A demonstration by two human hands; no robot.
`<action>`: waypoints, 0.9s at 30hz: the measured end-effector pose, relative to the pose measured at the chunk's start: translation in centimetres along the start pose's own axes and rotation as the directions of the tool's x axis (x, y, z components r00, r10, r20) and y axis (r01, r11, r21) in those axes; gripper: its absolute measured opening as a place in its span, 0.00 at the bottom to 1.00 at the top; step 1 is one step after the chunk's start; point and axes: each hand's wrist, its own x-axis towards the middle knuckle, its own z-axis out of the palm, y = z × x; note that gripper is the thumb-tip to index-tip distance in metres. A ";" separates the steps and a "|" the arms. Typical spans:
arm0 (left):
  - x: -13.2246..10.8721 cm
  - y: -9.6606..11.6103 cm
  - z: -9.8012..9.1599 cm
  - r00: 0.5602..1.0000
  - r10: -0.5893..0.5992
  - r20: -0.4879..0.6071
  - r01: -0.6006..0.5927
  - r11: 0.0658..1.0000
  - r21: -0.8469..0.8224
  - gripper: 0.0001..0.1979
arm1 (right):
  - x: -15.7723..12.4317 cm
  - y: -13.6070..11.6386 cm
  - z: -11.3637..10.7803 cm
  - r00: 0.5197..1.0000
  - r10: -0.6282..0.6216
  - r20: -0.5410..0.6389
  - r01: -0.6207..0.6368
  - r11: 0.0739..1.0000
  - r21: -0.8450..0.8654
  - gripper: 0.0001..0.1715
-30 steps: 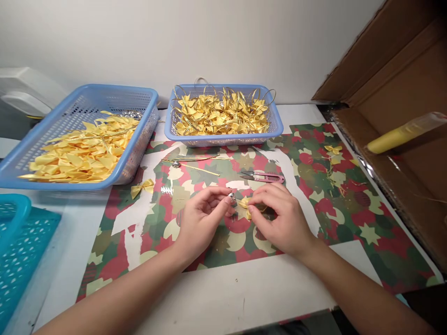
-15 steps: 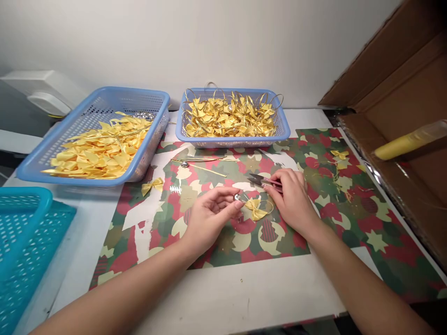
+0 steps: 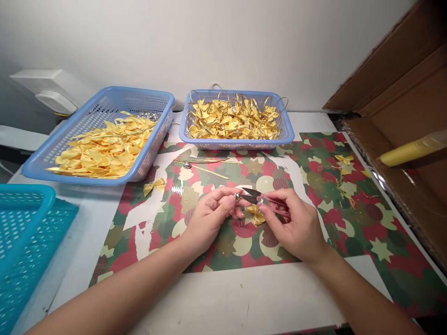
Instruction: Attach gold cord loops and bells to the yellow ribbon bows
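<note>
Between the thumb and fingers of my left hand (image 3: 213,214) is a small silver bell (image 3: 237,197). A yellow ribbon bow (image 3: 256,215) hangs just right of the bell, partly hidden behind the blades. My right hand (image 3: 298,221) is closed round a pair of thread snips (image 3: 256,195) with dark blades and pinkish handles. The blades are parted and point left, with their tips close beside the bell; whether they touch the cord cannot be made out. Another yellow bow (image 3: 154,186) lies on the patterned sheet (image 3: 223,253), left of my hands.
A blue basket (image 3: 80,174) of yellow bows and silver bells stands at back left. Another blue basket (image 3: 237,142) holds bows with gold cord loops. Gold cords (image 3: 211,172) and a bell (image 3: 187,165) lie before it. A teal basket (image 3: 38,242) and a cardboard box (image 3: 401,102) flank the sheet.
My right hand has brought the snips left and nearer, from beyond the bow to beside the bell. The blades now stand wider apart. My left hand still grips the bell.
</note>
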 end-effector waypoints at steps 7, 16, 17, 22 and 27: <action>-0.1 -0.1 0.0 1.000 -0.001 -0.017 0.001 1.000 0.010 0.14 | -0.1 -0.3 -0.2 0.999 -0.044 -0.028 0.043 0.999 -0.025 0.08; -0.1 0.1 0.0 0.999 -0.019 -0.030 0.019 1.000 -0.005 0.11 | 0.0 -0.7 -0.1 0.996 -0.083 -0.042 0.081 0.996 -0.037 0.08; -0.1 0.1 0.0 0.999 -0.026 -0.032 0.026 1.000 -0.005 0.11 | 0.0 -0.7 -0.2 0.996 -0.084 -0.043 0.083 0.996 -0.039 0.08; -0.2 0.2 -0.1 0.997 -0.055 -0.047 0.054 0.999 -0.007 0.11 | -0.2 -0.9 -0.3 0.995 -0.089 -0.043 0.087 0.995 -0.038 0.09; 0.0 0.4 -0.2 0.996 -0.062 -0.058 0.063 0.998 0.017 0.11 | -0.2 -0.9 -0.3 0.993 -0.106 -0.046 0.103 0.993 -0.052 0.08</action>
